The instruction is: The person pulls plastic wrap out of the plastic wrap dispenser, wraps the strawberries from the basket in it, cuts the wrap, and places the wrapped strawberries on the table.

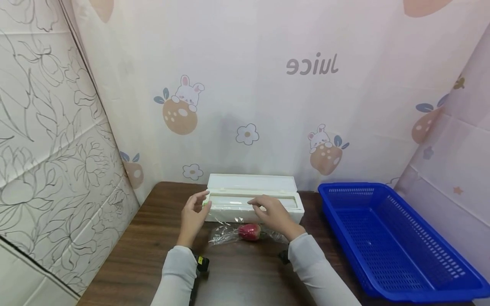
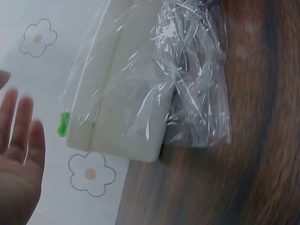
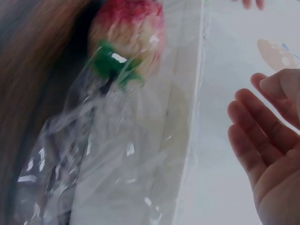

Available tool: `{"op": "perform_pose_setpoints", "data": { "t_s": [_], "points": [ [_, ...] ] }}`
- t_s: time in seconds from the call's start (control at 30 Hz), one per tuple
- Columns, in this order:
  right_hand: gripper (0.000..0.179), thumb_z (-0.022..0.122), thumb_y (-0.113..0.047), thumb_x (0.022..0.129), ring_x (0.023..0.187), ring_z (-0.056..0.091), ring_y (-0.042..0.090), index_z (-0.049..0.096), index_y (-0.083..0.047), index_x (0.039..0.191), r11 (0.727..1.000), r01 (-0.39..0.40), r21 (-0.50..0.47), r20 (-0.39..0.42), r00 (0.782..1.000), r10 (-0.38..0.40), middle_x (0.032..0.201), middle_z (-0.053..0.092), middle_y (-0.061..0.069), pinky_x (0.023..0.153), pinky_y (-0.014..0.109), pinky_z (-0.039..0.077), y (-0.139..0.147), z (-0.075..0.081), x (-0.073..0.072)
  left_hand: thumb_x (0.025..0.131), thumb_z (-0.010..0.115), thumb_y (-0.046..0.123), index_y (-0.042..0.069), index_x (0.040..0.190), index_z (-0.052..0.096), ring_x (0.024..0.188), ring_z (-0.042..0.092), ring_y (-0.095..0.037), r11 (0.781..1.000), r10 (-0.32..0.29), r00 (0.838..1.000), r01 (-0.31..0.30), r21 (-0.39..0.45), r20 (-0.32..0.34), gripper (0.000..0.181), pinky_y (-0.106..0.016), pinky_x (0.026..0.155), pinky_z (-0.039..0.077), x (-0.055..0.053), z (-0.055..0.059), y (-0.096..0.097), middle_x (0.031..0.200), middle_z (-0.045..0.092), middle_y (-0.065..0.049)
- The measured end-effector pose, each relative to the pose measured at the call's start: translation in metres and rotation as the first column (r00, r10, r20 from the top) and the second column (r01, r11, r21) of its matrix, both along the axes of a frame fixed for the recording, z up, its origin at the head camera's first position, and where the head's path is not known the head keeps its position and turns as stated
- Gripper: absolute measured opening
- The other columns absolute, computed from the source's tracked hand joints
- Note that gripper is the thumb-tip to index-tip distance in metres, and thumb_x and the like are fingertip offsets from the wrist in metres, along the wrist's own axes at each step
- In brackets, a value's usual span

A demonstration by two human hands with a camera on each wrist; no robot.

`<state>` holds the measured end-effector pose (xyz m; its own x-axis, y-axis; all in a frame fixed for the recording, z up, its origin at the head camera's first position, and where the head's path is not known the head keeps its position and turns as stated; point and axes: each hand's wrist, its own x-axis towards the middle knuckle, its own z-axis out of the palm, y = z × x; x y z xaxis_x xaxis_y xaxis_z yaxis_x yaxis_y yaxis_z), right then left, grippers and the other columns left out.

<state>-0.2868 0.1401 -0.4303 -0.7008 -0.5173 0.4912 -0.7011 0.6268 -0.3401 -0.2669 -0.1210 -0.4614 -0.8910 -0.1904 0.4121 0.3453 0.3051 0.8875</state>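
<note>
A long white box [image 1: 237, 216], which looks like a cling film dispenser, stands at the back of the table with its lid [image 1: 251, 182] raised. Clear plastic film [image 1: 223, 234] drapes over its front and spreads on the table. A red flower head [image 1: 249, 232] lies in the film before the box; the right wrist view shows its green leaves [image 3: 110, 61]. By the box's left end, my left hand [image 1: 192, 219] has loosely bent fingers, near a small green piece [image 2: 63, 123]. Over the box's right half hovers my right hand [image 1: 273, 214], fingers relaxed. Neither hand visibly holds anything.
A blue plastic basket [image 1: 344, 246] stands on the right of the brown wooden table [image 1: 141, 250]. Behind the box hangs a printed curtain [image 1: 252, 93], and another curtain [image 1: 46, 127] with line-drawn flowers is on the left.
</note>
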Motion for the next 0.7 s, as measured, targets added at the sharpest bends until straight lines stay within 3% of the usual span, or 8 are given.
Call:
{"op": "perform_pose_setpoints", "data": {
  "t_s": [0.1, 0.17, 0.33, 0.5, 0.7],
  "points": [
    [0.019, 0.057, -0.013, 0.092, 0.098, 0.057, 0.009, 0.068, -0.014, 0.107, 1.000, 0.020, -0.014, 0.004, 1.000, -0.020, 0.104, 0.067, -0.002, 0.081, 0.037, 0.055, 0.010, -0.001, 0.006, 0.087, 0.065, 0.013, 0.007, 0.115, 0.062, 0.097, 0.057, -0.029, 0.998, -0.062, 0.997, 0.062, 0.000, -0.037, 0.029, -0.052, 0.081, 0.049, 0.012, 0.012, 0.002, 0.111, 0.063, -0.017],
    [0.019, 0.056, -0.013, 0.092, 0.095, 0.057, 0.008, 0.068, -0.014, 0.108, 1.000, 0.025, -0.016, 0.017, 1.000, -0.025, 0.102, 0.067, -0.002, 0.078, 0.035, 0.055, 0.016, -0.002, 0.008, 0.086, 0.066, 0.012, 0.007, 0.112, 0.063, 0.095, 0.059, -0.024, 0.994, -0.111, 0.993, 0.111, -0.013, -0.046, 0.026, -0.053, 0.080, 0.050, 0.017, 0.016, 0.003, 0.107, 0.066, -0.013],
    [0.020, 0.057, -0.012, 0.091, 0.090, 0.057, 0.006, 0.067, -0.011, 0.108, 0.999, 0.014, -0.035, 0.038, 0.999, -0.013, 0.100, 0.067, 0.000, 0.074, 0.034, 0.057, 0.023, -0.006, 0.018, 0.086, 0.067, 0.020, 0.015, 0.108, 0.066, 0.085, 0.061, -0.010, 0.972, -0.183, 0.982, 0.174, -0.157, -0.047, 0.023, -0.037, 0.073, 0.055, 0.007, -0.001, 0.004, 0.096, 0.070, 0.000],
    [0.019, 0.062, -0.008, 0.087, 0.091, 0.058, 0.007, 0.068, -0.010, 0.105, 1.000, -0.009, -0.023, 0.029, 1.000, 0.009, 0.099, 0.068, 0.001, 0.075, 0.036, 0.057, 0.027, -0.014, 0.026, 0.086, 0.067, 0.018, 0.017, 0.105, 0.067, 0.078, 0.061, -0.005, 0.905, -0.283, 0.959, 0.269, -0.328, 0.007, 0.019, -0.032, 0.068, 0.057, 0.005, -0.011, 0.006, 0.089, 0.071, 0.002],
    [0.020, 0.065, -0.012, 0.085, 0.093, 0.059, 0.011, 0.067, -0.011, 0.105, 0.999, -0.017, 0.028, 0.052, 0.999, 0.015, 0.100, 0.068, 0.001, 0.078, 0.037, 0.056, 0.033, -0.031, 0.032, 0.087, 0.064, 0.014, 0.014, 0.104, 0.067, 0.083, 0.060, -0.004, 0.780, -0.337, 0.937, 0.330, -0.531, 0.088, 0.017, -0.036, 0.076, 0.056, 0.012, -0.011, 0.014, 0.094, 0.070, 0.002]
  ]
}}
